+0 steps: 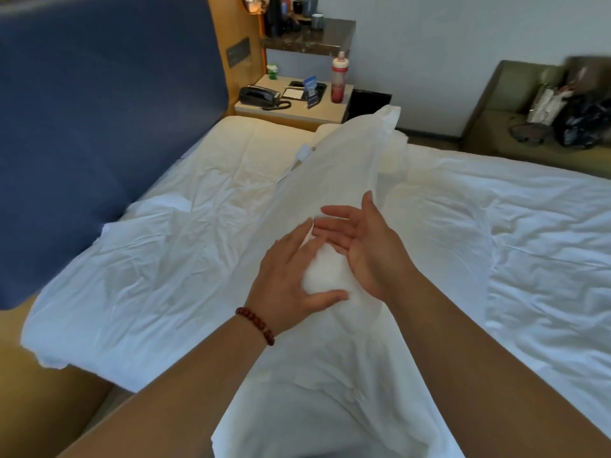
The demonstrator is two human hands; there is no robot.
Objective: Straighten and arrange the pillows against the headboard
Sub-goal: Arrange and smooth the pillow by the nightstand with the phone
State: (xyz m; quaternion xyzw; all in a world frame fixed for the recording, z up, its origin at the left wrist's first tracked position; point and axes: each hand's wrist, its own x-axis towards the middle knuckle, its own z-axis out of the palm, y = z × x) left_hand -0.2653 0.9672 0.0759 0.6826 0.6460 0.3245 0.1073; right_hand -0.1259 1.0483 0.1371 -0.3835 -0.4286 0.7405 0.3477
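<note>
Standing on edge, apart from the headboard, the white pillow was pressed between left hand and right hand, fingers straight; apparently ungripped, it could be toppled

Head camera looks down, close over the bed, headboard left.

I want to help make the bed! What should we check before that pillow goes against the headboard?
1. Both hands on the pillow: ok; left hand and right hand press its sides.
2. Pillow smooth: not ok; its cover is wrinkled and loose.
3. Second pillow straight at the headboard: not ok; it lies flat and crumpled.
4. Bottle out of the way: ok; it stands on the nightstand.
</note>
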